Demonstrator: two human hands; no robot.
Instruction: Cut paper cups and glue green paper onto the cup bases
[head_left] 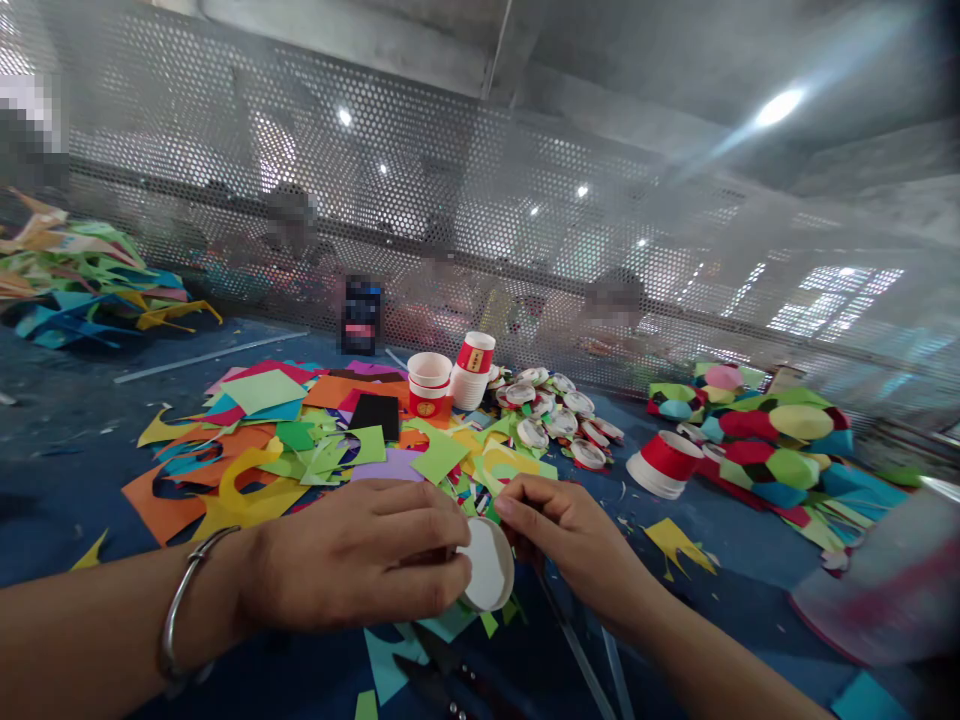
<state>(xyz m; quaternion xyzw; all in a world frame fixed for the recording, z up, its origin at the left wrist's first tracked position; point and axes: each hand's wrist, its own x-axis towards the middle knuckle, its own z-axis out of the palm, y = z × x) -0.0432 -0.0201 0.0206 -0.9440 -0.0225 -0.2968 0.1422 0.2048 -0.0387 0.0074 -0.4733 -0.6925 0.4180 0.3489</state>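
Note:
A white paper cup piece [489, 568] with a round rim is between my hands, its pale disc facing me. My left hand [367, 555], with a silver bangle on the wrist, curls its fingers against the left side of the rim. On the upper right edge, my right hand [566, 525] pinches the same piece between thumb and fingers. Just below them, dark scissors [450, 672] lie on the blue tabletop [300, 650], partly over a light blue paper scrap [386, 660]. Thin translucent sticks [574, 640] lie beneath my right wrist.
Coloured paper scraps [247, 480] spread ahead, beside stacked cups [429, 385] and a heap of cut cup bottoms [559, 410]. A red-and-white cup stack [664, 465] lies at right, near multicoloured paper pieces [772, 430]. A phone [361, 315] stands against the perforated metal screen [420, 180].

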